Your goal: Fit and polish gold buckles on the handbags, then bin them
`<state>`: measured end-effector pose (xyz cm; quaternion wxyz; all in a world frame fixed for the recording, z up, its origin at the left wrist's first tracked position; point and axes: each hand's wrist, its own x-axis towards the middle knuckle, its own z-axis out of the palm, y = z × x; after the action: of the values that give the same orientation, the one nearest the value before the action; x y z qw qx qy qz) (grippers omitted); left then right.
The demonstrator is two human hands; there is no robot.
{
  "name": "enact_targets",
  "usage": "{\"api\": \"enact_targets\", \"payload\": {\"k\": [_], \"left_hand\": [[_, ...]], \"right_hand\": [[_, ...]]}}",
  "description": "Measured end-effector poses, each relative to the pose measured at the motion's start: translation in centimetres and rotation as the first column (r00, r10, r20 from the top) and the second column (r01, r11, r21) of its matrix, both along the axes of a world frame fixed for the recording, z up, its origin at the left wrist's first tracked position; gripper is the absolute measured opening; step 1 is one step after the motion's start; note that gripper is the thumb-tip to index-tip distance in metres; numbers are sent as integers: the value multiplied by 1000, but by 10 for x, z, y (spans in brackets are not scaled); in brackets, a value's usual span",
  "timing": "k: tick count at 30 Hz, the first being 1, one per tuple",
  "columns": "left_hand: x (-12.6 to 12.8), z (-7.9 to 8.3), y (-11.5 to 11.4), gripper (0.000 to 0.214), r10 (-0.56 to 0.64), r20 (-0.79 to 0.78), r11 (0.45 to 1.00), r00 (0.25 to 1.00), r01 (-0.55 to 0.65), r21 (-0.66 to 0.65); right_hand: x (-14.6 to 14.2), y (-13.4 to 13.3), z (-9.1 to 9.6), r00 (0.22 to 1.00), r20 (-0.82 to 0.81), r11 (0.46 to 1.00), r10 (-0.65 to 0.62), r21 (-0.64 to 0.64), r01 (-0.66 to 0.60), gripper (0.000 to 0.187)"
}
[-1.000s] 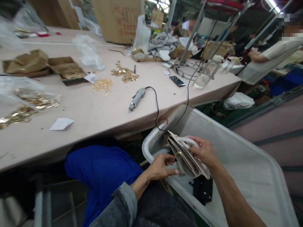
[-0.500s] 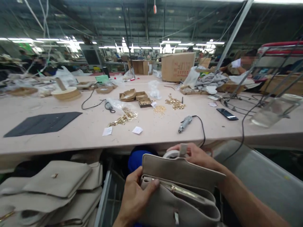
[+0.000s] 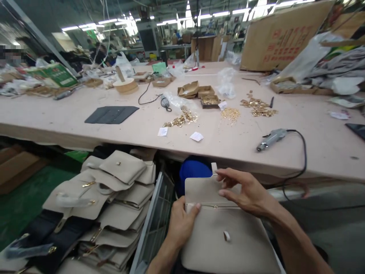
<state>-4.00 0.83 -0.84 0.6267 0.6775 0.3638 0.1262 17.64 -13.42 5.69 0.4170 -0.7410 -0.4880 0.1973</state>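
A beige handbag (image 3: 225,247) lies in front of me with its flap (image 3: 199,188) folded up and back. A narrow tab (image 3: 214,168) sticks up from the flap's edge. Below the flap runs a zip with a small gold pull (image 3: 215,206), and a small loop (image 3: 226,236) sits on the front panel. My left hand (image 3: 184,220) is closed around the bag's left side, thumb on the front near the zip. Over the flap is my right hand (image 3: 245,190), thumb and fingers apart, index fingertip at the base of the tab.
Beige and black bags (image 3: 119,213) are piled at the left beside a grey crate (image 3: 154,224). On the table (image 3: 142,140) lie a corded electric screwdriver (image 3: 270,139), gold metal pieces (image 3: 185,117), paper slips (image 3: 196,136) and a dark sheet (image 3: 111,115). A large carton (image 3: 285,38) stands behind.
The view has swung left and down. The bag's front now lies flatter toward me and its mouth has closed up. My right hand has come from behind the flap to its front, near the tab.
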Motion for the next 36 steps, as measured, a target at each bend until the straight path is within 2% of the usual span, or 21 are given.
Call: {"api": "enact_targets", "payload": {"k": [3, 5, 8, 10, 12, 14, 16, 17, 18, 21, 25, 26, 27, 29, 31, 33, 36], "left_hand": [[10, 2, -3, 36, -66, 69, 998, 995, 66, 3], [15, 0, -4, 32, -79, 90, 997, 993, 79, 11], [18, -5, -1, 29, -87, 85, 996, 993, 86, 19], [19, -8, 2, 28, -111, 50, 993, 993, 109, 56], [19, -5, 3, 26, -124, -40, 974, 991, 130, 188], [22, 4, 3, 29, -56, -111, 900, 992, 98, 424], [28, 18, 1, 36, 33, -78, 775, 996, 24, 632], [33, 26, -1, 39, 44, -40, 729, 998, -5, 685], [39, 33, -2, 39, 32, -9, 709, 999, -16, 705], [59, 53, -8, 33, -26, 36, 710, 999, -7, 704], [79, 68, -23, 30, -16, 160, 599, 987, -119, 792], [82, 70, -27, 30, -35, 182, 606, 983, -123, 786], [85, 70, -31, 29, -59, 186, 648, 981, -104, 755], [90, 66, -35, 28, -104, 153, 799, 983, -9, 601], [95, 54, -35, 25, -121, 93, 927, 988, 78, 367], [99, 37, -33, 25, -120, 71, 977, 990, 105, 186], [97, 13, -31, 32, -143, 112, 988, 983, 135, 76]], "right_hand": [[1, 11, -25, 971, 107, 974, -212, 109, 200, 36], [10, 15, -40, 950, 99, 949, -296, 142, 281, 42], [24, 16, -56, 952, -113, 953, -285, 76, 294, 52], [29, 17, -62, 933, -248, 958, -260, 54, 282, 48], [28, 20, -65, 924, -299, 958, -238, 87, 275, 37], [24, 22, -66, 933, -281, 948, -224, 157, 275, 24], [20, 23, -67, 943, -260, 934, -206, 234, 269, 15], [19, 23, -67, 946, -256, 928, -196, 262, 264, 14], [19, 22, -67, 948, -260, 927, -181, 278, 253, 13], [19, 15, -65, 954, -285, 947, -95, 269, 174, 15], [17, 4, -60, 960, -277, 970, -43, 220, 106, 28], [16, 2, -60, 957, -286, 971, -45, 214, 110, 33], [16, 0, -60, 952, -303, 971, -46, 211, 115, 38], [18, -4, -63, 939, -342, 970, -39, 211, 117, 43], [21, -7, -68, 935, -355, 974, -29, 202, 106, 35], [24, -10, -71, 940, -341, 978, -23, 187, 92, 27], [26, -13, -71, 950, -311, 981, -3, 183, 63, 28]]}}
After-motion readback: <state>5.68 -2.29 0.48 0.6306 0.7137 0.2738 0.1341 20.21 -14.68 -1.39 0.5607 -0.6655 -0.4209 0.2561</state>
